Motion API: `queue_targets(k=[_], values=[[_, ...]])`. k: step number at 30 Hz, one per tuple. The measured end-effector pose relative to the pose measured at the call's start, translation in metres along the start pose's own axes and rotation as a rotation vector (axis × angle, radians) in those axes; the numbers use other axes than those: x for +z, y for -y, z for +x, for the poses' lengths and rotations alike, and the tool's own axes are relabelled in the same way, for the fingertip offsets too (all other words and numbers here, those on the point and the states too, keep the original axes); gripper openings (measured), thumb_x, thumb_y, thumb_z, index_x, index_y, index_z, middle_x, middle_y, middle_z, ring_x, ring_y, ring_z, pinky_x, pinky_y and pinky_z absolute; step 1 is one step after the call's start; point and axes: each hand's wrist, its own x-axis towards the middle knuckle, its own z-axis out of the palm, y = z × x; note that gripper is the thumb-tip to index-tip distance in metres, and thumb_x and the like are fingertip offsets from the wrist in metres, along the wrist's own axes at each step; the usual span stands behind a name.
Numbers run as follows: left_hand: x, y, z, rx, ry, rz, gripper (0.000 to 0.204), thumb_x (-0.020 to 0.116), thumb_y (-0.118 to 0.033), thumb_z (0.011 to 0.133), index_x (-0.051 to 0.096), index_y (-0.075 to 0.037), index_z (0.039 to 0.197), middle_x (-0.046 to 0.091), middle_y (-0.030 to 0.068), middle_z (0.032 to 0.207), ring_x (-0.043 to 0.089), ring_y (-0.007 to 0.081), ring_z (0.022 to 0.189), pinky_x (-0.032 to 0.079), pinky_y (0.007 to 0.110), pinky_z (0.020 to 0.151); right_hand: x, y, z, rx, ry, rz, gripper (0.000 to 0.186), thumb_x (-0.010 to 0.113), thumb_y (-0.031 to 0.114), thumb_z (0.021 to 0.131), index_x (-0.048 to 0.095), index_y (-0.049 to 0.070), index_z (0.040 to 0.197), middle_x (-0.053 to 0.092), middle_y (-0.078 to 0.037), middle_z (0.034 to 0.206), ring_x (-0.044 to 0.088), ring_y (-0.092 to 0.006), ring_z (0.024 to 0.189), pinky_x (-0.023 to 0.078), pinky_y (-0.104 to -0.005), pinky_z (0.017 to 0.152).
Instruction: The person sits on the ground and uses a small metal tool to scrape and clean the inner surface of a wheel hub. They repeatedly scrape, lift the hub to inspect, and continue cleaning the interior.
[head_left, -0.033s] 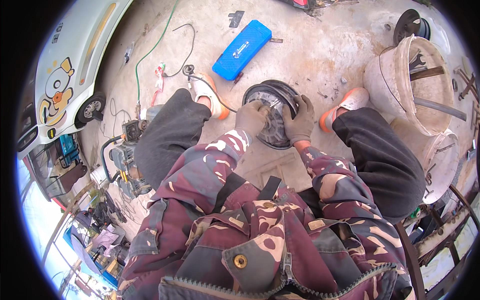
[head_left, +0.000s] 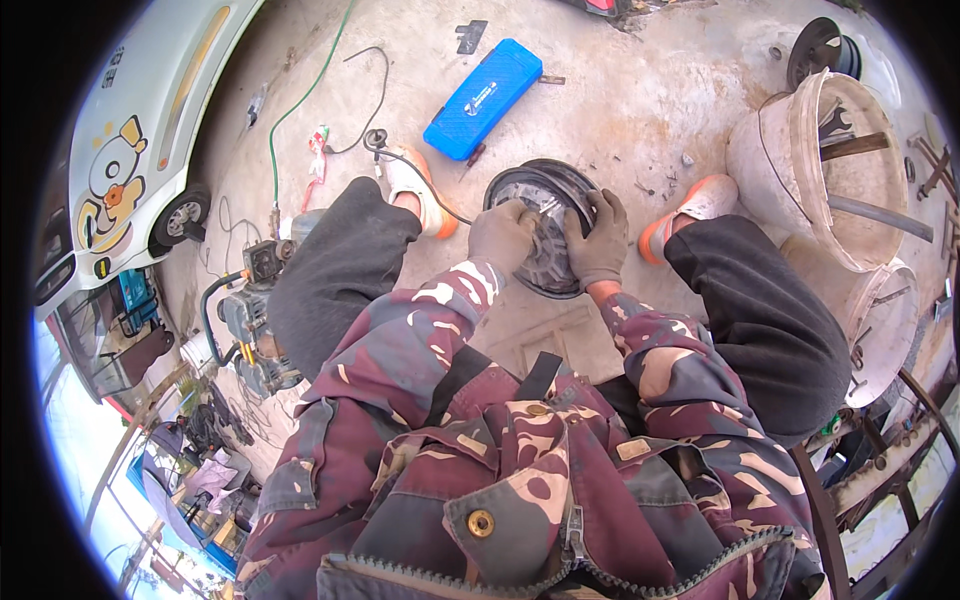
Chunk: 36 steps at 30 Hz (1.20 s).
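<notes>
A dark round wheel rim [head_left: 545,245] with a dirty ribbed face stands on the concrete between my feet, tilted. My left hand [head_left: 503,236], in a grey-beige work glove, is closed at the left part of its face; what the fingers hold is hidden. A thin black hose or cable [head_left: 436,192] runs from beside my left shoe to that hand. Short bright metal shows on the rim's face near the fingertips. My right hand [head_left: 598,240], gloved too, grips the rim's right edge with the fingers over the side.
Ahead lies a blue plastic case [head_left: 484,100]. White buckets [head_left: 775,165] with tools stand at right, near another black rim [head_left: 815,52]. A compressor-like machine [head_left: 255,330] sits left, with a green hose [head_left: 292,112]. Beyond is a parked white van [head_left: 165,130].
</notes>
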Motion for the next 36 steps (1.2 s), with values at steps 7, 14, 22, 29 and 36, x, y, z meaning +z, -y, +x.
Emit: queue_targets(k=[7,14,22,29,36], values=[[-0.015,-0.010,0.000,0.195,-0.006,0.268,0.020,0.065,-0.027,0.097,0.071,-0.007,0.100,0.071,0.0204,0.094,0.071,0.0416,0.087,0.056,0.053,0.077,0.000,0.001,0.001,-0.017,-0.021,-0.001,0.053,0.075,0.038,0.088,0.066,0.007,0.130,0.058,-0.021,0.141,0.056,-0.0404,0.130,0.044,-0.0494,0.111],[-0.003,-0.003,-0.014,-0.061,-0.077,-0.189,0.029,0.063,-0.028,0.104,0.069,-0.001,0.111,0.074,0.0160,0.088,0.072,0.0277,0.067,0.058,0.041,0.065,-0.002,-0.003,-0.006,-0.012,-0.037,-0.001,0.052,0.075,0.038,0.088,0.066,0.008,0.129,0.058,-0.020,0.141,0.056,-0.0400,0.129,0.045,-0.0492,0.110],[-0.006,0.006,-0.006,-0.417,0.302,-0.671,0.031,0.060,-0.027,0.107,0.069,0.003,0.106,0.072,0.0103,0.080,0.068,0.0169,0.060,0.054,0.030,0.055,-0.002,-0.003,-0.005,-0.026,-0.027,-0.025,0.049,0.074,0.036,0.090,0.065,0.008,0.130,0.059,-0.018,0.140,0.056,-0.0371,0.131,0.045,-0.0468,0.110],[0.003,0.003,-0.013,0.050,0.070,0.086,0.027,0.065,-0.029,0.101,0.069,-0.004,0.092,0.073,0.0136,0.081,0.072,0.0280,0.069,0.056,0.043,0.064,0.002,-0.006,-0.004,-0.026,-0.032,-0.007,0.052,0.076,0.039,0.088,0.066,0.008,0.129,0.059,-0.020,0.140,0.056,-0.0394,0.129,0.044,-0.0492,0.111],[-0.008,-0.014,-0.017,0.264,-0.009,0.395,0.021,0.068,-0.028,0.094,0.067,-0.008,0.088,0.071,0.0145,0.083,0.072,0.0377,0.080,0.056,0.050,0.071,0.000,-0.003,-0.004,-0.021,-0.026,0.007,0.052,0.075,0.038,0.088,0.066,0.008,0.129,0.058,-0.020,0.141,0.055,-0.0400,0.130,0.044,-0.0492,0.111]])
